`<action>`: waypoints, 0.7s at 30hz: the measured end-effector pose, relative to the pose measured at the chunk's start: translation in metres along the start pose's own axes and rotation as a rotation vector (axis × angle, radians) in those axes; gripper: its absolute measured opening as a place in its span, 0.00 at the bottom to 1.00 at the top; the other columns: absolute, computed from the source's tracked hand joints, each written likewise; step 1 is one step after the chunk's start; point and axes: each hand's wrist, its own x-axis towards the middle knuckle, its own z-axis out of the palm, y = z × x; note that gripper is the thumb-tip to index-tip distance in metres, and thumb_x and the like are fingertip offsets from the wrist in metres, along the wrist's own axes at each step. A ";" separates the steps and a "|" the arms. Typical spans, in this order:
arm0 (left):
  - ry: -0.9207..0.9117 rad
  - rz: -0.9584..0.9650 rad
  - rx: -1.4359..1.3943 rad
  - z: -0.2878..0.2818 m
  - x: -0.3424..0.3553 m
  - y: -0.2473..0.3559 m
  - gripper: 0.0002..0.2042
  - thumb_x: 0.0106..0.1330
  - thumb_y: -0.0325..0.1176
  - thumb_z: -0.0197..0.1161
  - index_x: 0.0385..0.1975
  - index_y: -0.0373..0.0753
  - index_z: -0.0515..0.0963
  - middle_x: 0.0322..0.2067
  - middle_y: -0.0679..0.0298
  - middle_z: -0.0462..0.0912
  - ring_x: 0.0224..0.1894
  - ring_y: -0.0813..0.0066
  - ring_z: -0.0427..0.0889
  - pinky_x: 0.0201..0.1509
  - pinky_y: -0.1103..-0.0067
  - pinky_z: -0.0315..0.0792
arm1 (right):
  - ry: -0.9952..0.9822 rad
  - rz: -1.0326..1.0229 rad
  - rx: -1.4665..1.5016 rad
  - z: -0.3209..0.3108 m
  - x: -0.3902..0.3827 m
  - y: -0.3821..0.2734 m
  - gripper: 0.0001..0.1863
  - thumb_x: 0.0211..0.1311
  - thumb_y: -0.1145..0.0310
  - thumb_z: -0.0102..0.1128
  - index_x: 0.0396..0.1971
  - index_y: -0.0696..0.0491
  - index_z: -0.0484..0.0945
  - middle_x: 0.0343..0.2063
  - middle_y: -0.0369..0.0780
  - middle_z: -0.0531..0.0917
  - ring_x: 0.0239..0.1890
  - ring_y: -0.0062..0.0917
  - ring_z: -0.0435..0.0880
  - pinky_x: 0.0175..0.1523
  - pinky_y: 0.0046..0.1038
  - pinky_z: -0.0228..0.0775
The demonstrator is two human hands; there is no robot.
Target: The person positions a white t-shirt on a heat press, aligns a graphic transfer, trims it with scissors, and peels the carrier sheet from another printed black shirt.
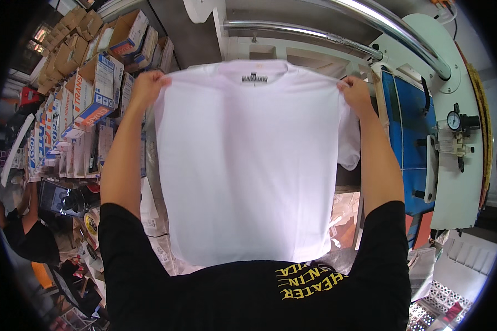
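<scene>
A white T-shirt (248, 165) hangs spread out in front of me, its neckline at the top with a small dark print inside the collar. My left hand (147, 90) pinches the shirt at its left shoulder. At the opposite shoulder my right hand (355, 95) is closed on the cloth, with one sleeve hanging below it. Both arms are stretched forward, and the lower hem reaches close to my body. What lies straight behind the shirt is hidden by it.
Beyond the shirt stands a machine with metal bars (303, 34). To the right are a blue panel (408, 138) and a pressure gauge (453, 120). Stacked cardboard boxes (96, 94) fill the left side. Another person's dark sleeve (33, 234) shows at the lower left.
</scene>
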 end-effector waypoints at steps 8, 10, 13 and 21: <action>0.348 -0.072 0.362 0.029 0.008 0.058 0.09 0.58 0.41 0.70 0.37 0.49 0.89 0.34 0.61 0.88 0.43 0.61 0.85 0.54 0.62 0.68 | 0.219 0.171 -0.129 0.021 0.025 -0.017 0.12 0.55 0.59 0.67 0.33 0.51 0.85 0.33 0.45 0.88 0.40 0.40 0.86 0.48 0.38 0.76; 0.402 -0.083 0.360 0.032 0.011 0.057 0.09 0.58 0.41 0.70 0.37 0.50 0.88 0.37 0.61 0.88 0.44 0.61 0.84 0.55 0.63 0.68 | 0.260 0.195 -0.134 0.027 0.023 -0.028 0.12 0.55 0.59 0.67 0.34 0.51 0.85 0.33 0.45 0.87 0.41 0.40 0.86 0.49 0.38 0.76; 0.437 -0.038 0.383 0.044 0.011 0.063 0.09 0.60 0.39 0.68 0.38 0.47 0.88 0.40 0.58 0.87 0.46 0.60 0.83 0.55 0.61 0.69 | 0.267 0.179 -0.183 0.036 0.024 -0.023 0.13 0.55 0.60 0.67 0.37 0.51 0.85 0.37 0.45 0.86 0.44 0.41 0.85 0.51 0.38 0.76; 0.195 0.785 0.146 0.156 -0.059 0.130 0.11 0.61 0.29 0.63 0.44 0.40 0.81 0.44 0.57 0.81 0.49 0.53 0.79 0.57 0.63 0.72 | 0.125 -0.551 -0.312 0.139 -0.080 -0.130 0.20 0.66 0.56 0.57 0.53 0.50 0.77 0.57 0.41 0.77 0.63 0.34 0.71 0.69 0.52 0.55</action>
